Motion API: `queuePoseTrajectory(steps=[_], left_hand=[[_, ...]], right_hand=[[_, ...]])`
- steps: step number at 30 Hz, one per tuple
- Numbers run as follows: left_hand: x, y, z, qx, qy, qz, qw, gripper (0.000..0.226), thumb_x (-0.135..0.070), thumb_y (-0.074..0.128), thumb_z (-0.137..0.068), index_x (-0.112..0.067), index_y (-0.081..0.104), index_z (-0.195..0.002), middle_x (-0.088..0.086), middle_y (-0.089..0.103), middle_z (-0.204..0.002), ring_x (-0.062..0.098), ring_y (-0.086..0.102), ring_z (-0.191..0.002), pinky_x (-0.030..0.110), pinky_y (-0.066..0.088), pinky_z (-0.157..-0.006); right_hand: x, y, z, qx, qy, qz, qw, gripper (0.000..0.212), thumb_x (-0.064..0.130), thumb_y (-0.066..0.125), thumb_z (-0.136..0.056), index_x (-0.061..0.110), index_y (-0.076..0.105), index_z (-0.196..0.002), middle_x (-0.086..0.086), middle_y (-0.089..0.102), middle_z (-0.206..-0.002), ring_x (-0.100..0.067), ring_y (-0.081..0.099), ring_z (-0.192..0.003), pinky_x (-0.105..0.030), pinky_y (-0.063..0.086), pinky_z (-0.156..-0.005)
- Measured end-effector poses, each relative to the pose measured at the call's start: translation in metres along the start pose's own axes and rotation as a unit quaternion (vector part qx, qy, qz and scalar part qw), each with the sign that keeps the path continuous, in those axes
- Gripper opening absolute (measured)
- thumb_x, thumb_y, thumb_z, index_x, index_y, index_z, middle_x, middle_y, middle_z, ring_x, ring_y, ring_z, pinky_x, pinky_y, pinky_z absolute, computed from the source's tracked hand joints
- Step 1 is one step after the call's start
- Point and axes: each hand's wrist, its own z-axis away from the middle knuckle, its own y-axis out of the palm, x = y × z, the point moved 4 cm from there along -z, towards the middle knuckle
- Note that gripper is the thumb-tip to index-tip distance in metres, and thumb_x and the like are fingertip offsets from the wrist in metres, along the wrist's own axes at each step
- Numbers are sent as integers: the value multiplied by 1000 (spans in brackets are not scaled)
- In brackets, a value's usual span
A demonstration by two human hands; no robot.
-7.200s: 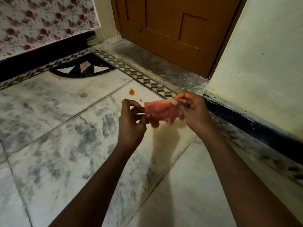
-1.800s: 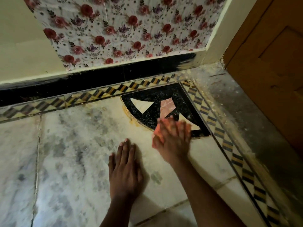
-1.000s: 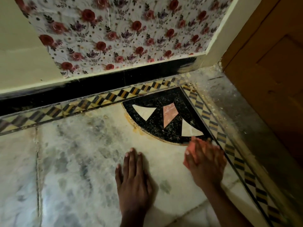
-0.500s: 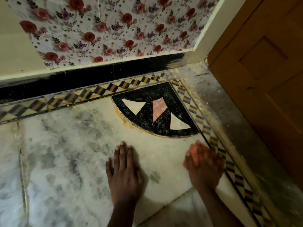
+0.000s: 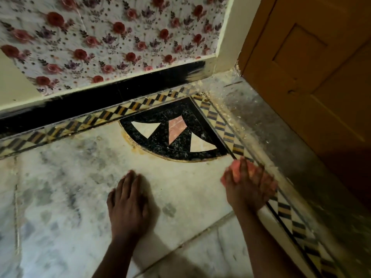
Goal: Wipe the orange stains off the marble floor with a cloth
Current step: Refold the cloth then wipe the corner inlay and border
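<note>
The right hand lies palm down on a crumpled pink-orange cloth, its fingers spread over the cloth and pressing it onto the white, grey-veined marble floor. This is at the right of the scene, touching the checked black-and-yellow border strip, just near of the black quarter-circle inlay with white and pink triangles. The hand and cloth are blurred. The left hand rests flat on the marble, well to the left of the cloth, fingers straight and close together, holding nothing. A faint orange-yellow stain follows the inlay's curved left edge. Farther off stand a floral-papered wall above a black skirting, and at the right a brown wooden door.
</note>
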Motion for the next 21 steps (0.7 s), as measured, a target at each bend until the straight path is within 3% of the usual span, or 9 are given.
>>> queuePoseTrajectory(steps=[2, 4, 8, 10, 12, 14, 16, 18, 21], left_hand=[[-5, -3, -17, 14, 27, -7, 1000, 70, -38, 47, -95, -12, 44, -160, 13, 40, -169, 38, 44, -150, 57, 36, -118], [-10, -5, -42, 20, 56, -16, 998, 70, -43, 43, -100, -13, 40, -163, 13, 36, -172, 39, 41, -152, 58, 35, -119], [-15, -3, -96, 52, 123, -70, 989, 77, -54, 29, -100, -14, 36, -165, 11, 29, -175, 36, 36, -156, 55, 34, -121], [-11, 2, -110, 58, 134, -86, 986, 78, -59, 24, -100, -18, 33, -166, 7, 25, -176, 33, 33, -159, 52, 31, -123], [-8, 6, -111, 45, 117, -82, 989, 78, -63, 21, -103, -22, 29, -168, 3, 21, -178, 29, 29, -161, 50, 27, -125], [-7, 7, -106, 14, 92, -64, 994, 76, -63, 23, -103, -23, 29, -168, 2, 23, -177, 27, 29, -160, 49, 25, -126], [-2, 5, -104, -20, 39, -44, 998, 76, -62, 28, -102, -21, 32, -166, 5, 27, -176, 28, 30, -160, 50, 24, -127], [4, 2, -105, -35, -10, -39, 999, 79, -64, 28, -101, -20, 30, -167, 7, 25, -177, 29, 27, -161, 53, 23, -128], [11, 4, -109, -23, -28, -48, 998, 81, -66, 25, -100, -21, 29, -167, 6, 24, -177, 27, 25, -162, 51, 22, -128]], right_hand=[[26, 1, -34, 23, 16, -33, 999, 80, 83, 14, -91, 51, 15, -164, -8, 4, -178, -49, -5, -161, -68, -4, -127], [50, 7, -43, 33, -43, -21, 998, 75, 81, 21, -95, 53, 11, -164, -5, -2, -179, -47, -11, -161, -65, -10, -127], [30, 11, 3, 14, -201, 4, 979, 69, 80, 18, -95, 59, 9, -161, 2, 6, -179, -37, 1, -164, -57, -2, -131], [-10, 11, 24, 12, -179, 6, 984, 72, 85, 15, -94, 60, 7, -161, 3, 6, -179, -34, 3, -164, -54, 1, -131], [-32, 7, 10, 9, -91, -4, 996, 77, 88, 10, -90, 59, 9, -161, 0, 4, -179, -36, 0, -164, -57, 0, -131], [-17, 7, -24, -14, -6, -11, 1000, 79, 86, 11, -90, 55, 12, -163, -4, 2, -179, -43, -4, -163, -63, -1, -129], [31, 9, -61, -2, 9, -34, 999, 79, 84, 14, -92, 53, 11, -164, -5, -2, -179, -47, -10, -161, -67, -3, -127], [75, 13, -74, 13, -51, -30, 998, 76, 81, 19, -93, 53, 12, -164, -5, -1, -179, -47, -10, -161, -66, -4, -127], [88, 14, -37, 3, -211, -1, 977, 71, 81, 17, -95, 58, 11, -161, -1, 10, -179, -39, 4, -164, -60, 3, -130]])
